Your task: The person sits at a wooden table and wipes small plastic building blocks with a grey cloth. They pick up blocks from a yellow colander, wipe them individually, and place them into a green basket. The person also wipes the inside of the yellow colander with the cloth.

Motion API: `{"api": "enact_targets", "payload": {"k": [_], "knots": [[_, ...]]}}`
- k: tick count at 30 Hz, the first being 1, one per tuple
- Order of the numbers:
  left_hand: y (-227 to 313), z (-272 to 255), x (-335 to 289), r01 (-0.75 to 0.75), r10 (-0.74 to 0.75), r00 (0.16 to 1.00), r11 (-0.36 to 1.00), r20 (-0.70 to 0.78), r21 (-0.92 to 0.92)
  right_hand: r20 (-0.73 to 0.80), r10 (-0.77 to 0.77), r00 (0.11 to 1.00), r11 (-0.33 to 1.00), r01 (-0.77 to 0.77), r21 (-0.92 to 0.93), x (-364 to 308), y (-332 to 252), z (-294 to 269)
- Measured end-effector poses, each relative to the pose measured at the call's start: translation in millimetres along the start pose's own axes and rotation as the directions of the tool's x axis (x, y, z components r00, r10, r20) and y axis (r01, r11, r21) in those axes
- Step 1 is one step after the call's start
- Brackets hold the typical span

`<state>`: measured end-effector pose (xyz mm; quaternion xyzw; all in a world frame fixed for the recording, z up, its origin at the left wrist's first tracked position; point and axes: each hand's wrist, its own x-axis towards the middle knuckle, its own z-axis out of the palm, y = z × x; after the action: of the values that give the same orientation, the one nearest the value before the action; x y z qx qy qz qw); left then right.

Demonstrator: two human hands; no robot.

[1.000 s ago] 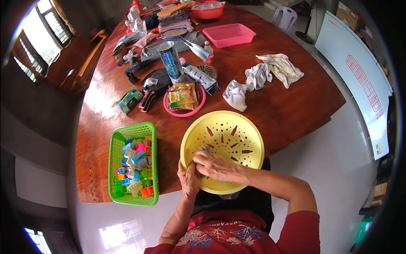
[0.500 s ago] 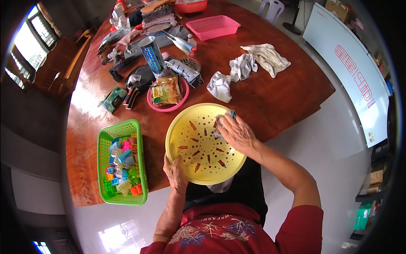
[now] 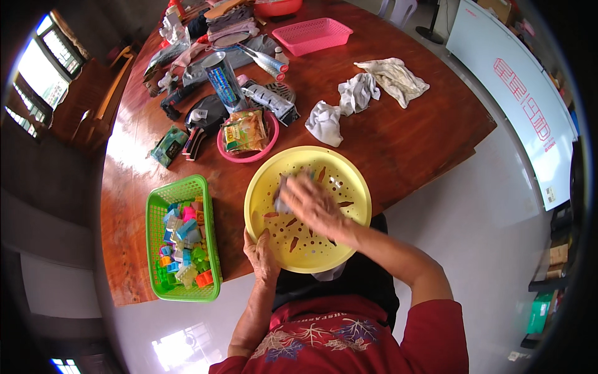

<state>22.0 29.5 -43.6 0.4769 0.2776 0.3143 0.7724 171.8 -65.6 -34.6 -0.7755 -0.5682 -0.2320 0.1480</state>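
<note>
A yellow colander [image 3: 314,257] with round and bottle-shaped holes is tilted toward me over my lap, at the table's edge. Its lower left rim is gripped by my left hand [image 3: 263,254], thumb on the inside. Inside the bowl, my right hand [image 3: 311,202] presses a grey cloth [image 3: 284,192] against the left part of the wall. The fingers of that hand are blurred by motion, and most of the cloth lies hidden beneath them.
On the left stands a green basket [image 3: 215,265] of toy blocks. Beyond the colander, a pink bowl [image 3: 275,140] holds snack packets. Crumpled cloths [image 3: 324,123] lie to the right of it. Farther back are a pink basket [image 3: 311,36], a tall can [image 3: 224,81] and rackets [image 3: 265,61].
My right hand has swept the cloth from the colander's upper right side to its left inner side. My left hand keeps its grip on the rim.
</note>
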Motion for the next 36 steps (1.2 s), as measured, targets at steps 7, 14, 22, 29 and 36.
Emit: {"api": "enact_targets", "payload": {"k": [7, 14, 22, 29, 36], "knots": [[4.0, 3.8, -1.4, 0.032, -0.032, 0.998, 0.999, -0.056, -0.006, 0.388, 0.160, 0.908, 0.986, -0.162, -0.029, -31.8, -9.2, -26.2], [-3.3, -2.2, 0.1, -0.007, 0.006, 0.996, 1.000, -0.090, -0.009, 0.587, 0.071, 0.806, 0.979, -0.169, 0.113, -43.0, -60.8, -54.0], [-5.6, -0.1, 0.5, -0.028, 0.028, 0.997, 1.000, -0.067, 0.002, 0.297, 0.367, 0.882, 0.776, -0.466, 0.425, -6.7, -32.4, -10.1], [-4.6, 0.1, -1.4, -0.043, 0.041, 0.997, 0.999, -0.064, -0.018, 0.565, 0.091, 0.820, 0.875, -0.337, 0.349, -30.0, -56.8, -31.3], [-10.6, -7.0, 0.8, -0.059, 0.059, 0.996, 0.998, -0.061, 0.002, 0.673, -0.086, 0.735, 0.943, -0.158, 0.292, -58.6, -36.4, -102.0]]}}
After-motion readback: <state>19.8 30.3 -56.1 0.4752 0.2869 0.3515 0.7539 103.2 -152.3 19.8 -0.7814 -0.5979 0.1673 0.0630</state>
